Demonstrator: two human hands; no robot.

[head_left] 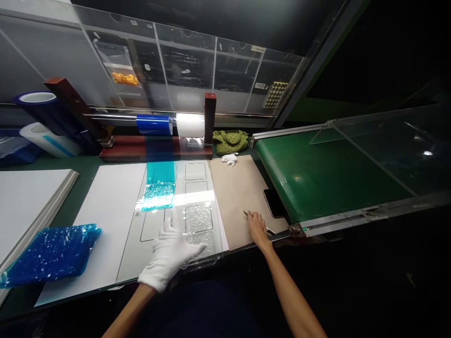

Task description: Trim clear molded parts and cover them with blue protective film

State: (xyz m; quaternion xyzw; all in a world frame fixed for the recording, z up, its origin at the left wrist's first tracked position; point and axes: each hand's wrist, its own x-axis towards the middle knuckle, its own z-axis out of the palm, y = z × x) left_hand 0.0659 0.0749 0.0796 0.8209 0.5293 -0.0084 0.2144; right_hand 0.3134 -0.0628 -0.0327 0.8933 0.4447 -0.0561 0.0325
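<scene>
My left hand, in a white glove, is over the template sheet with its thumb and fingers apart, holding nothing. The sheet carries outlined rounded rectangles. Just beyond the fingertips lies a strip of blue film, which runs down from the blue film roll. Wrinkled clear film covers outlines to the right of the glove. My bare right hand rests on the brown board, closed around what looks like a utility knife; its pointed tip shows past the fingers, and the rest is mostly hidden.
A wooden stand carries the blue roll and a clear film roll. A stack of blue film pieces lies left. A phone sits beside the green conveyor belt. A green pouch stands at the back.
</scene>
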